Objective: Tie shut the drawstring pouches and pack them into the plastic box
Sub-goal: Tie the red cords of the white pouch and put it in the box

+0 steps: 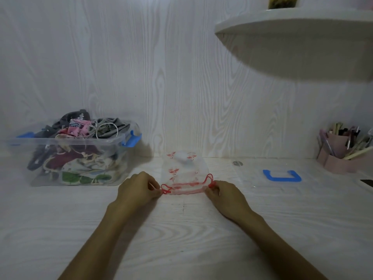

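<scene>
A sheer white pouch [184, 171] with small red prints and a red drawstring lies flat on the table, its mouth toward me. My left hand [139, 188] pinches the red cord loop at the mouth's left end. At the right end, my right hand [226, 194] pinches the other cord loop. The mouth is stretched straight between both hands. The clear plastic box [119, 150] with blue latches stands at the left, heaped with several cloth pouches [80, 128] above its rim.
The box's clear lid [314, 178] with a blue handle lies flat at the right. A pink pen holder [341, 152] full of pens stands at the far right. A white rounded shelf [298, 43] overhangs the upper right. A dark object [367, 182] sits at the right edge.
</scene>
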